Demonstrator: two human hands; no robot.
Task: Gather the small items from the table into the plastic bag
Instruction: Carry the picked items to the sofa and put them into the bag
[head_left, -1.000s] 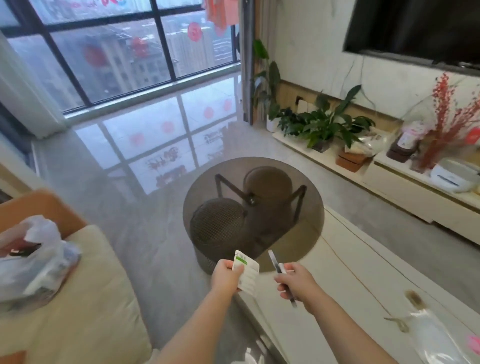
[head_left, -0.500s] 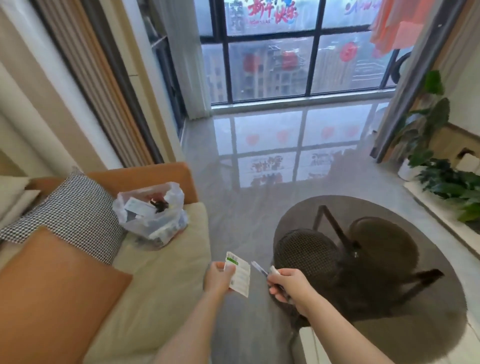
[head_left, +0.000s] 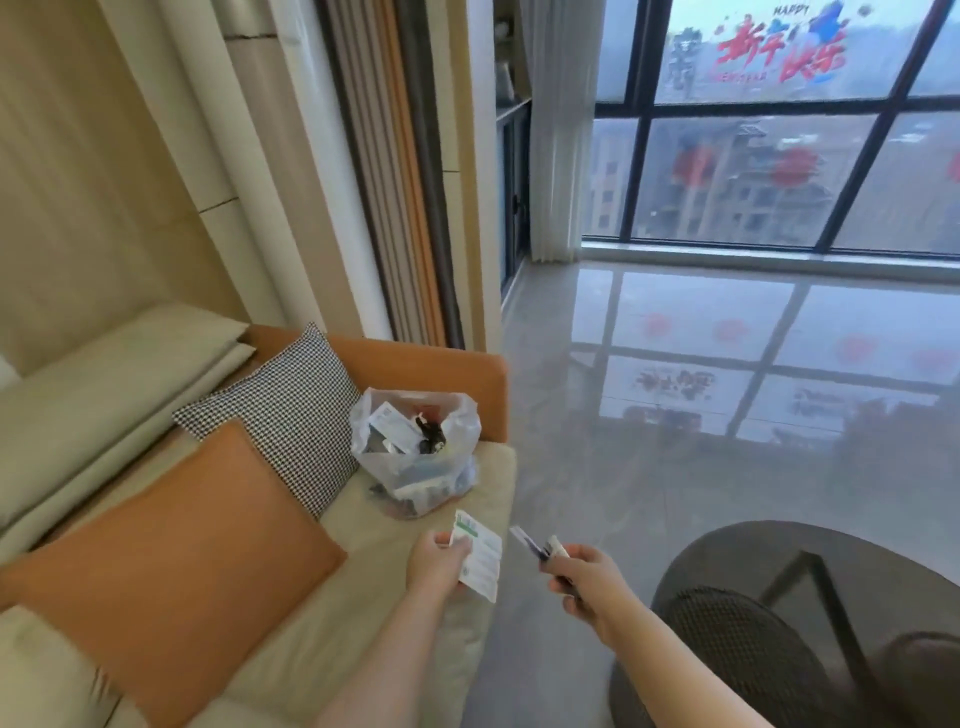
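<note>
A clear plastic bag (head_left: 415, 447) with several small items inside stands open on the cream sofa seat (head_left: 332, 618), against the orange armrest. My left hand (head_left: 439, 564) pinches a white packet with a green stripe (head_left: 480, 556) a little in front of the bag. To its right, my right hand (head_left: 584, 577) grips a thin dark pen-like item (head_left: 530, 543) that points up and left, over the floor beside the sofa.
An orange cushion (head_left: 187, 566) and a black-and-white checked cushion (head_left: 291, 410) lean on the sofa left of the bag. A round dark glass table (head_left: 727, 556) with a woven stool (head_left: 748, 660) under it is at lower right. Glossy grey floor runs to the window.
The view has swung left from the table to the sofa, so the bag now sits near the middle. Both hands, still holding their items, have come closer to the bag.
</note>
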